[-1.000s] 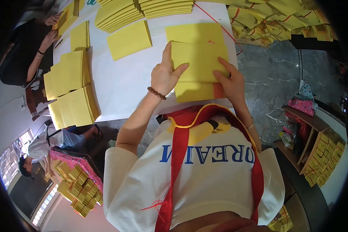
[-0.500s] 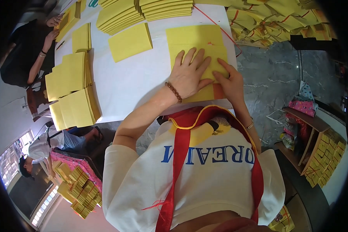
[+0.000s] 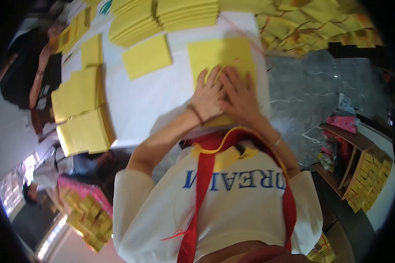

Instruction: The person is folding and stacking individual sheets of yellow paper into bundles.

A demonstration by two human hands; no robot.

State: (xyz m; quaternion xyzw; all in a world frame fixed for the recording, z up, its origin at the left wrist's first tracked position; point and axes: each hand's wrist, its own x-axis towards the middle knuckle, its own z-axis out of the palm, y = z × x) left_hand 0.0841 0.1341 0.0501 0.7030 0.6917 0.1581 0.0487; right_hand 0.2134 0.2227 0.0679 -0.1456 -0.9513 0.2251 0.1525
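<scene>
Left hand (image 3: 207, 98) spread on flat yellow paper (image 3: 217, 53)

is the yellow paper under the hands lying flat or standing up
Lying flat: the yellow paper rests on the white tabletop, left hand and right hand palm-down on it.

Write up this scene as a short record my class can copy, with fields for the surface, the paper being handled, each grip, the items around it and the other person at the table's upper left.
Surface: white-topped table
Handled: yellow paper, near the table's right edge
Left grip: open, fingers spread on the paper
Right grip: open, fingers extended on the paper, close beside the left
Nearby: single yellow piece; far stacks; left stacks
Other person: hand at upper left, blurred
</scene>
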